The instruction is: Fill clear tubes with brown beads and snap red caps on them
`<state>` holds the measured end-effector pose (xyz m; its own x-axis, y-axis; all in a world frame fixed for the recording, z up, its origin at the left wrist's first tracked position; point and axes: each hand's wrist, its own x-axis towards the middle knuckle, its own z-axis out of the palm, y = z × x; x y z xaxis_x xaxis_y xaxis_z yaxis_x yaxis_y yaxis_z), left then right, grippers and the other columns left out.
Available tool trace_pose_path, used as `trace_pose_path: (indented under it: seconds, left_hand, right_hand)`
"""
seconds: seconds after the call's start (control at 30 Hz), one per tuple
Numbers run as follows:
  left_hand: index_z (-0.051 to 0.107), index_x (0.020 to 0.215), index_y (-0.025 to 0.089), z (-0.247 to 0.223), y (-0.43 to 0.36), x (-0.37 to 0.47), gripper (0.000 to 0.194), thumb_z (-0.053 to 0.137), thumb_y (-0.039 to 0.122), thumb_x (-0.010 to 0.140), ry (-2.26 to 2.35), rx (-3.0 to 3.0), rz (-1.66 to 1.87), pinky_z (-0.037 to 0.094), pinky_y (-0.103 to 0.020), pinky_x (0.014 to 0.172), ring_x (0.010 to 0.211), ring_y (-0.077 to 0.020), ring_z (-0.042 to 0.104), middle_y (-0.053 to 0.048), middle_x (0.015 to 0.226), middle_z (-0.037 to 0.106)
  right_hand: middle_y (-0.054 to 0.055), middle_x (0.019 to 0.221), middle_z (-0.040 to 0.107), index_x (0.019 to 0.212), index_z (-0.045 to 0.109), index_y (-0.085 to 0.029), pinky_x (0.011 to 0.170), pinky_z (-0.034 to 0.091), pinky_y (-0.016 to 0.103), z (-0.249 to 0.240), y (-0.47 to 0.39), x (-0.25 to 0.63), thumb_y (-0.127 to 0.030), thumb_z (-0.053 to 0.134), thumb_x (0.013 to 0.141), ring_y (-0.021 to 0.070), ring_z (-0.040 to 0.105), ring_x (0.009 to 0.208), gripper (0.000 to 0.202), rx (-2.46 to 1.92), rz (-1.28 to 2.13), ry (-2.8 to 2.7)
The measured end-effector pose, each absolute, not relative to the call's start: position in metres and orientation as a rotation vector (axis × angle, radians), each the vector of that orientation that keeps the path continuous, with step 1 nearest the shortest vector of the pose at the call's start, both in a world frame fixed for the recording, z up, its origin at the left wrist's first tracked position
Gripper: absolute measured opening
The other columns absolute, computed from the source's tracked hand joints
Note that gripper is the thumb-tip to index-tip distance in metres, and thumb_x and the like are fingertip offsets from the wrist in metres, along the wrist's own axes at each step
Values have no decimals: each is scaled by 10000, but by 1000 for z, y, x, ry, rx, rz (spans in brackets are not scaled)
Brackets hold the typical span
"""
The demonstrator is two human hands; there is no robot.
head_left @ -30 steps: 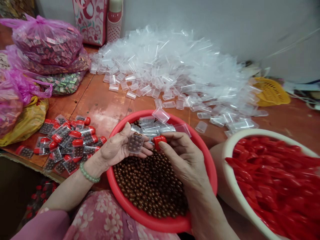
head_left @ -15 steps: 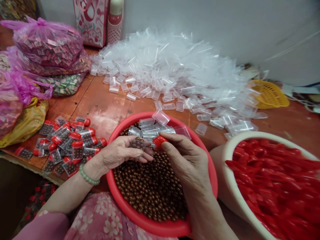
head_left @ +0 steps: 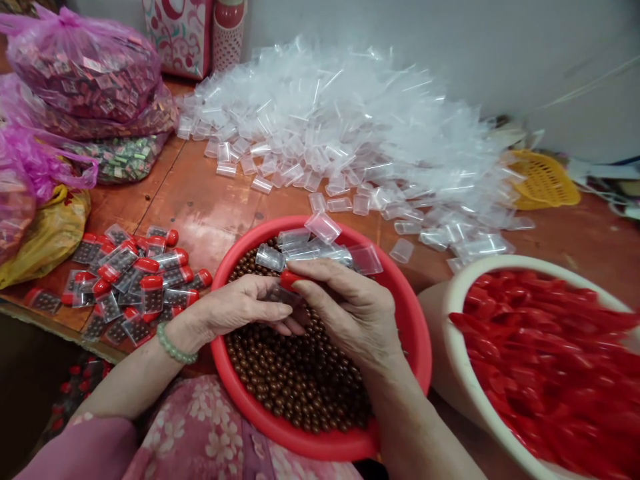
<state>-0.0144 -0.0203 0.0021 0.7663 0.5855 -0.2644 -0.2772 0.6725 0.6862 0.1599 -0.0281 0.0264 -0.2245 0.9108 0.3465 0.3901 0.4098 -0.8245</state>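
Over a red basin (head_left: 425, 347) of brown balls (head_left: 295, 380), my left hand (head_left: 245, 307) is closed around a small clear plastic container (head_left: 273, 288), mostly hidden by the fingers. My right hand (head_left: 345, 307) pinches a red cap (head_left: 290, 279) between thumb and forefinger, against the container's open end. Whether the cap is fully seated cannot be seen. Several empty clear containers (head_left: 324, 228) lie on the balls at the basin's far side. To the left, filled containers with red caps (head_left: 151, 293) are heaped on the table.
A large pile of clear containers (head_left: 350, 127) spreads along the wall. At right stands a cream bucket (head_left: 453, 320) of red caps (head_left: 545, 360). Pink bags (head_left: 85, 73) and a yellow bag (head_left: 50, 233) sit at left. A yellow plastic basket (head_left: 545, 180) lies at the back right.
My right hand has moved left with the red cap, bringing it from a short gap away up to the container in my left hand. The view has shifted slightly.
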Motion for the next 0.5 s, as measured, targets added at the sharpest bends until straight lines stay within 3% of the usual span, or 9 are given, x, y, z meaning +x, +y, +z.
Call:
trace_pose_path:
  seconds: [0.27, 0.5]
  left_hand:
    - [660, 1028, 128, 1, -20, -15, 438, 813, 375, 701, 505, 623, 526, 539, -267, 766, 818, -163, 703, -87, 909, 718]
    - [656, 991, 113, 2, -20, -15, 408, 809, 355, 701, 532, 590, 569, 526, -279, 778, 830, -169, 700, -105, 919, 720]
  right_hand:
    - [4, 930, 746, 1045, 716, -275, 777, 566, 290, 25, -30, 173, -155, 626, 876, 152, 693, 844, 225, -1145, 742, -1837]
    - [-1, 935, 752, 1021, 732, -288, 787, 566, 300, 22, -31, 183, -167, 645, 866, 160, 700, 849, 216, -1245, 749, -1752]
